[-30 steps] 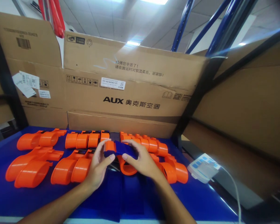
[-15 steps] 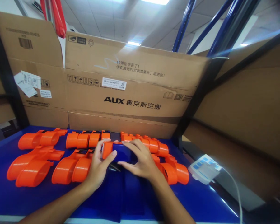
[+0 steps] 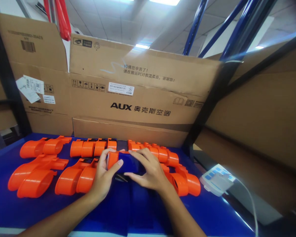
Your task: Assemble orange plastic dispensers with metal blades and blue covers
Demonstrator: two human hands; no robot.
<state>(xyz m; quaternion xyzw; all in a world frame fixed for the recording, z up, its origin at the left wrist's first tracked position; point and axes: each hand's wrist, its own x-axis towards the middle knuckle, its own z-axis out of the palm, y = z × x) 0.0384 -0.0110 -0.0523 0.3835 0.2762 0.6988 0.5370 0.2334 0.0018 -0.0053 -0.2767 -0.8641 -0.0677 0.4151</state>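
Note:
My left hand (image 3: pixel 105 176) is closed on the orange end of a tape dispenser (image 3: pixel 112 160), thumb across its front; a serrated edge shows at its left. A glossy dark blue piece (image 3: pixel 132 163) covers or adjoins the dispenser's right part; I cannot tell how they join. My right hand (image 3: pixel 150 169) grips that blue piece from the right, its thumb below and fingers above. Just under the hands lies a small black piece (image 3: pixel 121 178), partly hidden. Behind them sits a dark rectangular block (image 3: pixel 122 145).
Several orange tape dispensers lie in rows at left (image 3: pixel 36 182) and right (image 3: pixel 180 183) on the blue table surface (image 3: pixel 71 212). A clear plastic box (image 3: pixel 217 180) with a white cable stands at right. Cardboard (image 3: pixel 138 128) walls the back; dark frame posts (image 3: pixel 204 115) flank it.
Both hands keep their hold on the tape dispenser and blue piece, nearly still. The whole view has shifted very slightly.

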